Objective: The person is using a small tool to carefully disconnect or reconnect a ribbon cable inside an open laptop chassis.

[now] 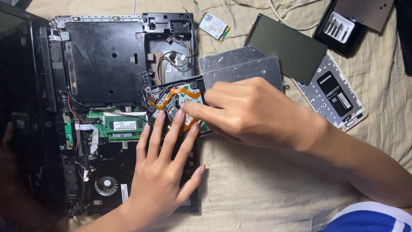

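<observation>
Disc drive (223,81), cover off, lies at the opened laptop's (107,86) right edge on the quilted bedspread (266,189). Left hand (161,172) rests flat, fingers spread, gripping nothing; right hand (253,111) pinches inside the mechanism. Risk: tugging could tear the orange ribbon cable (171,95).

Brushed grey metal on the optical drive (240,68); matt black plastic laptop chassis (105,60); quilted beige cloth bedspread (266,189) beneath.

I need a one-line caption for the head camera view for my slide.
Both hands, left and right, press on an opened optical drive beside a disassembled laptop.
</observation>
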